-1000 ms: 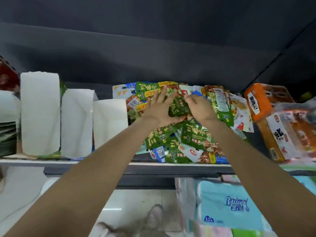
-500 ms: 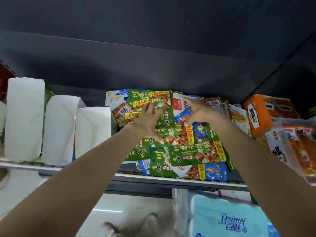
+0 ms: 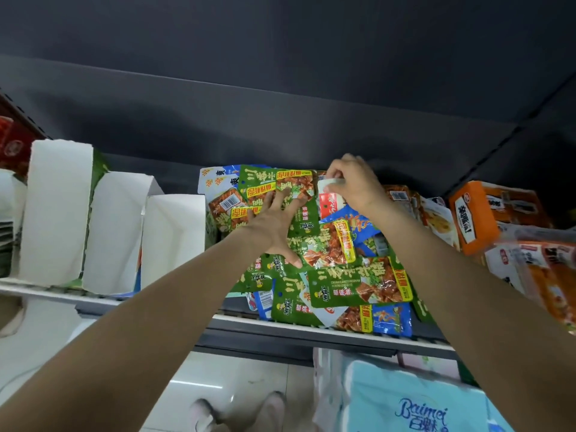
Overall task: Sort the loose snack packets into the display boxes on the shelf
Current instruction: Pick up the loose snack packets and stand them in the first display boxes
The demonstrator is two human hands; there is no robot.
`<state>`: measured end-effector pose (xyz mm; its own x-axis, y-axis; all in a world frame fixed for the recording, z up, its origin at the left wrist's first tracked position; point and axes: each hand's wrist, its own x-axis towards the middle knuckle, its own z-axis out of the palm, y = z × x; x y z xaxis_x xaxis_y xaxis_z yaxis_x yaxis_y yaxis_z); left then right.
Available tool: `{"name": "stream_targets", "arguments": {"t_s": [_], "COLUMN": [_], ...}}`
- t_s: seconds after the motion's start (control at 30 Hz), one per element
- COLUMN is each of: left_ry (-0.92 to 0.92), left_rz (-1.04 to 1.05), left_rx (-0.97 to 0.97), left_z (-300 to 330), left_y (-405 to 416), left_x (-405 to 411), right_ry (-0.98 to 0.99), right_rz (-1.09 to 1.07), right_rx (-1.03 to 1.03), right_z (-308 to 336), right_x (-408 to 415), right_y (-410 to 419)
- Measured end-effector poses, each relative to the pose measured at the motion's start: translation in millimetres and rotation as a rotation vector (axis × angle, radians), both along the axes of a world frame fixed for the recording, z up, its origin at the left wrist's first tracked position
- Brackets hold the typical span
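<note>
Green snack packets (image 3: 358,282), mixed with blue ones, are lying in a loose heap reaching the front edge of the shelf (image 3: 280,327). Left hand (image 3: 274,226) is pressing flat on the heap, fingers straight and spread. Right hand (image 3: 352,182) is pinching a red-and-white packet (image 3: 332,202) between thumb and curled fingers near the shelf's back edge. White display boxes (image 3: 115,232) are standing upright toward the left end, just beside the heap. Orange carton (image 3: 477,213) is sitting toward the right end.
</note>
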<state>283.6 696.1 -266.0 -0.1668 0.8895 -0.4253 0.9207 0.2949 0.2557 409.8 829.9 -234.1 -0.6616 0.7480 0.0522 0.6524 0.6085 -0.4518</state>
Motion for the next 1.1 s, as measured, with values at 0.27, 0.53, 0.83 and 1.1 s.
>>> {"name": "stream_targets", "arguments": {"t_s": [0.27, 0.53, 0.83, 1.1], "left_ry": [-0.185, -0.844, -0.810, -0.615], "left_rz": [0.105, 0.479, 0.423, 0.423], "left_rx": [0.119, 0.847, 0.982, 1.146], "left_z": [7.3, 69.6, 103.1, 134.0], "left_y": [-8.8, -43.9, -137.4, -245.3], "left_x": [2.4, -14.0, -109.8, -238.8], "right_ry": [0.322, 0.867, 0.798, 0.855], "right_rz": [0.045, -0.193, -0.198, -0.062], "right_rx": [0.053, -0.334, -0.643, -0.555], "right_z": [67.5, 89.8, 101.7, 120.5], "right_x": [6.9, -11.0, -94.5, -223.1], "right_y": [-39.6, -97.9, -182.2, -290.8]}}
